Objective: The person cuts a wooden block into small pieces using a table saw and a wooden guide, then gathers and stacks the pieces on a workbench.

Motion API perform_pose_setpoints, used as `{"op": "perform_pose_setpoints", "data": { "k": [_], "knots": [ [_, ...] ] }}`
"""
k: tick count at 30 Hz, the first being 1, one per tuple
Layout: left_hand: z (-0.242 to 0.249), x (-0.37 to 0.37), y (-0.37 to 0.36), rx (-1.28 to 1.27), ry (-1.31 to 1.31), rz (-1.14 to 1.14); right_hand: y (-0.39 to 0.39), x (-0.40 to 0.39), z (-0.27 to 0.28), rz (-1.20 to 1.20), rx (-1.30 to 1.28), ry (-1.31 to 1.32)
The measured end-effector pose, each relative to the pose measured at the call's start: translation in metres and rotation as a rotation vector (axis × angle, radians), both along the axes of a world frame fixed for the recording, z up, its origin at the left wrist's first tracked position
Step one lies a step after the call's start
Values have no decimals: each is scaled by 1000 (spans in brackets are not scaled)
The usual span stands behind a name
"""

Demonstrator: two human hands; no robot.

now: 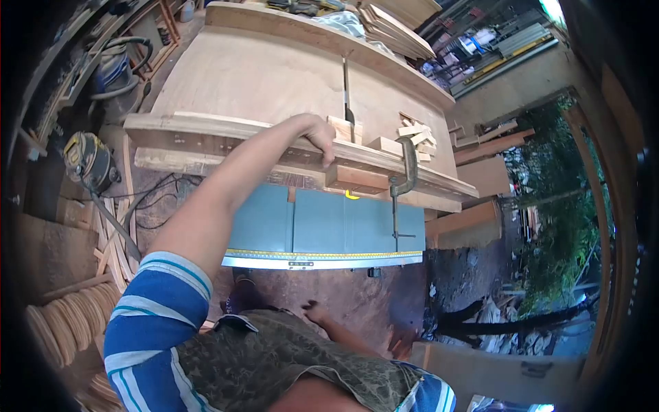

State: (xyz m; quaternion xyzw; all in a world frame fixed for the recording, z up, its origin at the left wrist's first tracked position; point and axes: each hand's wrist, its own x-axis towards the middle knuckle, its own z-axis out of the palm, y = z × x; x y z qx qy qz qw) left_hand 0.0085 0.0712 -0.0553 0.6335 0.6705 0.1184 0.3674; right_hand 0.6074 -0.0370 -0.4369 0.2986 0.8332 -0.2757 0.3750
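My left hand (318, 139) is bent over the top edge of a wooden fence (240, 132), its fingers curled down the near face. Right beside it, behind the fence, a pale wood block (344, 129) stands next to the saw blade (351, 115). Whether fingers behind the fence touch that block is hidden. Low by my waist hangs my right hand (314, 312), fingers apart and holding nothing visible. A C-clamp (410, 168) grips a reddish-brown wood block (357, 179) against the fence's near face.
The fence belongs to a plywood sled (254, 69) with a long slot, lying over a blue-grey saw table (319, 223). Small wood offcuts (419, 136) lie right of the blade. A yellow-marked rail (322, 257) edges the table. A shop vacuum (89, 161) stands at left.
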Motion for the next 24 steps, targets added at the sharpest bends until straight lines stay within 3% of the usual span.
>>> {"op": "perform_pose_setpoints", "data": {
  "k": [1,2,3,4,5,6,7,8,10,11,12,13,14,16,18,23,24],
  "knots": [
    [0,-1,0,2,4,-17,18,75,-79,-16,52,7],
    [1,0,-1,15,4,-21,0,61,17,-656,73,10],
    [3,1,-3,27,5,-25,0,78,64,-930,-12,66],
    [9,2,-7,21,2,-32,19,150,4,-909,90,117],
    [13,2,-8,20,6,-47,4,127,98,-1300,-23,192],
    [15,3,-9,13,17,-34,3,145,112,-1378,91,358],
    [16,5,-11,3,24,-19,6,154,138,-1480,109,334],
    [18,6,-12,-4,28,-33,1,143,170,-1608,293,472],
    [22,6,-12,-72,-7,-16,20,163,184,-1671,560,604],
    [21,7,-13,-77,0,-25,38,179,186,-1582,692,566],
    [21,8,-15,-52,-8,-10,82,257,113,-1421,973,806],
    [22,7,-16,-21,-8,6,84,219,163,-1599,890,787],
    [21,6,-16,-22,-2,0,106,222,175,-1655,908,744],
    [16,5,-14,-11,-43,33,106,153,265,-1644,858,837],
    [20,5,-14,-40,-40,19,139,145,276,-1595,852,1105],
    [28,10,-26,-46,4,24,216,112,322,-1239,1019,1261],
    [23,7,-29,64,-49,134,235,106,331,-1240,962,1339]
  ]
}}
